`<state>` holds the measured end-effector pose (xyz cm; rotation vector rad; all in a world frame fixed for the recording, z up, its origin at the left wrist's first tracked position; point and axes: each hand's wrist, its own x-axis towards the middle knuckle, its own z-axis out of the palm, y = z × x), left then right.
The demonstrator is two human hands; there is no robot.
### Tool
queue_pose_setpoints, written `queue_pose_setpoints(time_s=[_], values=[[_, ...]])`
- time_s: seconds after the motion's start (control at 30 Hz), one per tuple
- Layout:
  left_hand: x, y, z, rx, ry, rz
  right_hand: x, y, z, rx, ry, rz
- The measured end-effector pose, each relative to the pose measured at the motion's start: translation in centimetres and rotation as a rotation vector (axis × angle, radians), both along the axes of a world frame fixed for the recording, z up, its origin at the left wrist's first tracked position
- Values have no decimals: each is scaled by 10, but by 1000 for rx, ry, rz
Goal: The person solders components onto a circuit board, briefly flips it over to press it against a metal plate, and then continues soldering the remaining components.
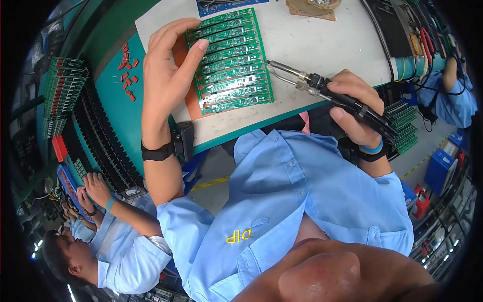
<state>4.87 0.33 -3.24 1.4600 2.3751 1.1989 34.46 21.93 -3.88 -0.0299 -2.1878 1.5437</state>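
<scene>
A green circuit board panel (232, 63), divided into several narrow strips with small parts on them, lies on the white work surface (327, 38). My left hand (168, 73) grips the panel's left side, its thumb over the board and its fingers at the far left edge. In my right hand (356, 100) is a black soldering iron (322, 83) with a thin metal feed tube beside its shaft. The iron's tip points left and meets the panel's right edge, or comes very close to it; I cannot tell which.
Red components (129, 73) lie scattered on the green mat at left. Beyond them are a conveyor (108, 136) and stacked boards (63, 95). A co-worker (121, 236) handles a board at lower left. A blue board (221, 7) sits at the far edge; cables (377, 35) run at right.
</scene>
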Motion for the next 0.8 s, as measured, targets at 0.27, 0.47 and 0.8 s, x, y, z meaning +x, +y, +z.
queue_pose_setpoints(time_s=[0.27,0.47,0.8], values=[[-5,-9,-8,9,25,-31,-20,-16,-8,51,-28,-1],[-5,-12,-10,-16,65,-16,-24,-15,-11,54,-43,-6],[-5,-10,-12,-11,32,-32,-39,-14,-10,87,4,-13]])
